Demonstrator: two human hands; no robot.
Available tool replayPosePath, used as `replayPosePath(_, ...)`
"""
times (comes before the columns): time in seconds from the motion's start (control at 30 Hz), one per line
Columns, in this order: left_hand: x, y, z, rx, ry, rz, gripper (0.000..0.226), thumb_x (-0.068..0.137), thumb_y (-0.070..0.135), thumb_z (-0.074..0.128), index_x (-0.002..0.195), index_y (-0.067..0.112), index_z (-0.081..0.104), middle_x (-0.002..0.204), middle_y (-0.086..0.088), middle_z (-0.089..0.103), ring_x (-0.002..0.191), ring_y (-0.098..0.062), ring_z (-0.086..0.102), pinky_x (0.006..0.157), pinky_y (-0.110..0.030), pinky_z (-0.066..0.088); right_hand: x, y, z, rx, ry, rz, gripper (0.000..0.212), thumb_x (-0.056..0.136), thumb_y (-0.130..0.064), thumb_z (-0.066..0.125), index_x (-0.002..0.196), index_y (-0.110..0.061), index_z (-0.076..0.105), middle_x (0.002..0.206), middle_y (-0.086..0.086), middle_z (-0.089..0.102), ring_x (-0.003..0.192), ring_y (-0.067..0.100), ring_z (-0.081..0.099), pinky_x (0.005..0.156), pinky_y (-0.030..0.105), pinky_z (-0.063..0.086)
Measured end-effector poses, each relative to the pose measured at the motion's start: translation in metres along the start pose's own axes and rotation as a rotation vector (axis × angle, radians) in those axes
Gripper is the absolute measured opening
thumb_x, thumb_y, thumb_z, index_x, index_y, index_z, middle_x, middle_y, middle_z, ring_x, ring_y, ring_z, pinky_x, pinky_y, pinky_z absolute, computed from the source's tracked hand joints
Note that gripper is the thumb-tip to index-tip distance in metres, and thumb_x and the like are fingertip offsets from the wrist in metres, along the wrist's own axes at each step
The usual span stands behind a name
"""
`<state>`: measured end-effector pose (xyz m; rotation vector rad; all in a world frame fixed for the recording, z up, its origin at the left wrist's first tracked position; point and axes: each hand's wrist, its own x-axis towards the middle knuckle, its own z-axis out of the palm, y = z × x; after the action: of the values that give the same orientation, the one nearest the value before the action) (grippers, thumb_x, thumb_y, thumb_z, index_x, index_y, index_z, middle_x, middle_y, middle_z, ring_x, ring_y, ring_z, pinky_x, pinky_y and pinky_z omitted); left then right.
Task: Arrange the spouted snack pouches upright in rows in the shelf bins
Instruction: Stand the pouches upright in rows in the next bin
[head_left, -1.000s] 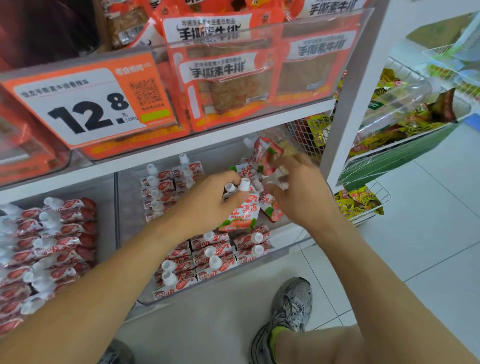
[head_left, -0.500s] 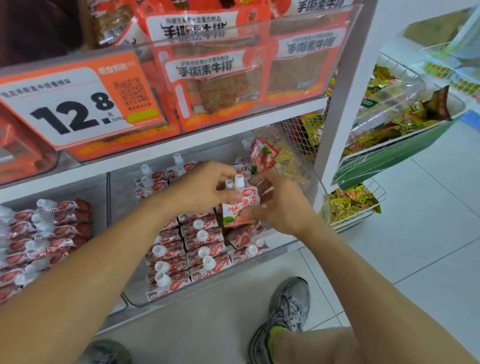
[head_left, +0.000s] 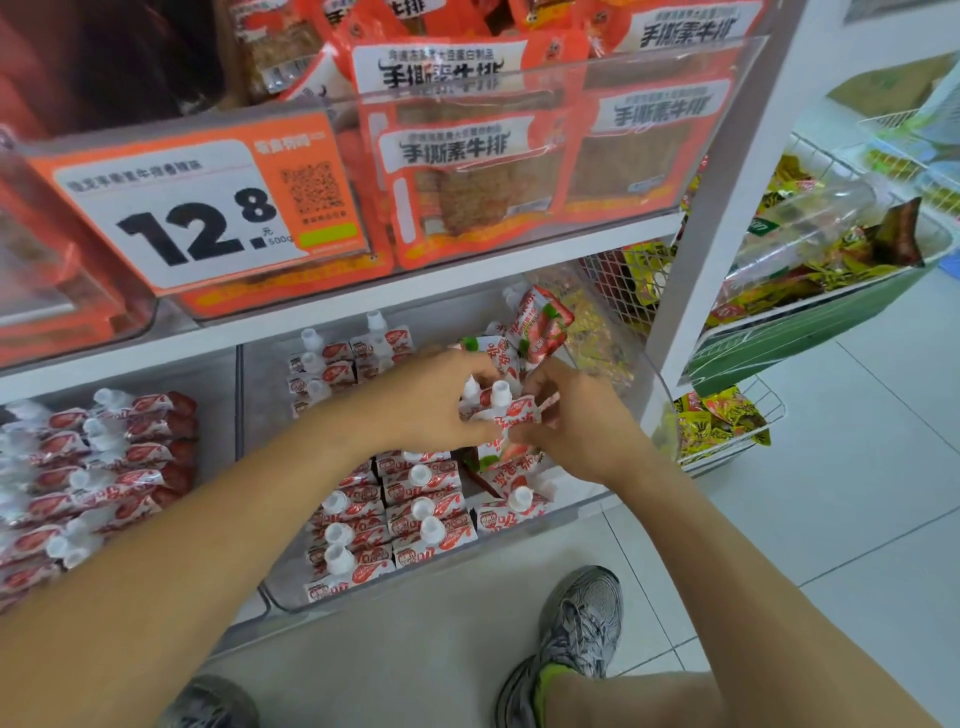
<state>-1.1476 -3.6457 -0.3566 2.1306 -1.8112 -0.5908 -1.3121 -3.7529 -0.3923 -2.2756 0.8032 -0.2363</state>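
Far left of the frame: a neighbouring bin of red-and-white spouted pouches (head_left: 111, 457), lying in overlapping layers. Centre: the clear shelf bin (head_left: 613, 506) holds two front rows of upright pouches (head_left: 395, 512), white caps up, with further upright pouches at the rear left.

Left hand (head_left: 431, 402): fingers curled round a small bunch of strawberry pouches (head_left: 501, 421), gripping it from the left side. Right hand (head_left: 576, 421): fingers curled, pinching the same bunch from the right.

Change over the last second: the right hand has moved in from the loose pile to meet the left, and the bunch now sits lower, just above the gap at centre-right of the bin. Judgement: the bunch is squared and ready to seat in the third row.

Upper centre-right of the bin: one tilted pouch (head_left: 540, 325) remains unsorted.
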Motion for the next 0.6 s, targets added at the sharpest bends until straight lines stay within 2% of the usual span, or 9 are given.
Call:
replayPosePath(0.1, -0.003, 0.006, 0.007, 0.038, 0.126, 0.011, 0.033, 0.075, 0.044, 0.079, 0.100, 0.027, 0.064, 0.067, 0.021, 0.047, 0.059, 0.004, 0.046, 0.052, -0.020, 0.032, -0.002, -0.003, -0.003, 0.033, -0.058, 0.047, 0.049, 0.071, -0.034, 0.087, 0.102, -0.015, 0.055, 0.092, -0.002, 0.066, 0.076, 0.016, 0.066, 0.068, 0.034, 0.056)
replayPosePath(0.2, -0.002, 0.002, 0.007, 0.002, 0.157, 0.008, 0.025, 0.076, 0.038, 0.080, 0.094, 0.024, 0.069, 0.075, 0.011, 0.064, 0.064, 0.000, 0.055, 0.055, -0.025, 0.041, -0.008, -0.001, -0.018, -0.141, -0.229, 0.237, 0.061, 0.068, -0.047, 0.086, 0.107, -0.014, 0.052, 0.091, -0.003, 0.066, 0.083, 0.016, 0.064, 0.071, 0.032, 0.054)
replayPosePath(0.27, -0.003, -0.001, 0.005, -0.018, 0.165, -0.005, 0.024, 0.076, 0.036, 0.081, 0.094, 0.024, 0.070, 0.078, 0.011, 0.066, 0.063, 0.001, 0.054, 0.053, -0.021, 0.037, -0.013, -0.002, -0.022, -0.273, -0.429, 0.275, 0.060, 0.073, -0.051, 0.080, 0.114, -0.014, 0.057, 0.096, -0.001, 0.070, 0.089, 0.017, 0.066, 0.075, 0.030, 0.052)
replayPosePath(0.3, -0.003, -0.001, 0.004, -0.021, 0.167, -0.007, 0.024, 0.075, 0.036, 0.081, 0.094, 0.024, 0.070, 0.074, 0.014, 0.062, 0.061, 0.004, 0.052, 0.051, -0.019, 0.034, -0.015, -0.003, -0.021, -0.258, -0.482, 0.283, 0.057, 0.074, -0.049, 0.080, 0.114, -0.015, 0.058, 0.096, 0.000, 0.071, 0.087, 0.015, 0.068, 0.075, 0.029, 0.053)
replayPosePath(0.37, -0.004, 0.001, 0.005, -0.014, 0.166, -0.003, 0.023, 0.075, 0.036, 0.081, 0.091, 0.026, 0.069, 0.067, 0.018, 0.056, 0.058, 0.005, 0.050, 0.051, -0.020, 0.033, -0.013, -0.001, -0.018, -0.132, -0.465, 0.320, 0.047, 0.071, -0.032, 0.085, 0.107, -0.017, 0.058, 0.082, 0.000, 0.074, 0.068, 0.013, 0.071, 0.063, 0.027, 0.056)
replayPosePath(0.43, -0.004, 0.003, 0.006, -0.010, 0.175, -0.002, 0.020, 0.075, 0.036, 0.081, 0.088, 0.027, 0.069, 0.064, 0.019, 0.053, 0.056, 0.004, 0.049, 0.052, -0.022, 0.034, -0.010, 0.002, -0.018, -0.104, -0.408, 0.326, 0.042, 0.064, -0.015, 0.083, 0.097, -0.022, 0.058, 0.078, 0.001, 0.071, 0.060, 0.015, 0.068, 0.056, 0.028, 0.055)
replayPosePath(0.53, -0.005, 0.003, 0.005, -0.011, 0.203, -0.011, 0.019, 0.076, 0.034, 0.080, 0.089, 0.025, 0.069, 0.060, 0.021, 0.047, 0.054, 0.004, 0.047, 0.051, -0.021, 0.032, -0.008, 0.009, -0.019, -0.147, -0.428, 0.267, 0.036, 0.059, -0.018, 0.082, 0.086, -0.028, 0.059, 0.084, -0.003, 0.066, 0.066, 0.013, 0.065, 0.059, 0.028, 0.052)
replayPosePath(0.6, -0.007, 0.003, 0.005, 0.001, 0.226, -0.020, 0.019, 0.077, 0.033, 0.079, 0.091, 0.023, 0.069, 0.057, 0.021, 0.044, 0.053, 0.003, 0.046, 0.052, -0.022, 0.035, -0.008, 0.010, -0.016, -0.195, -0.494, 0.228, 0.036, 0.062, -0.028, 0.085, 0.090, -0.029, 0.063, 0.089, -0.006, 0.068, 0.077, 0.010, 0.064, 0.067, 0.025, 0.049)
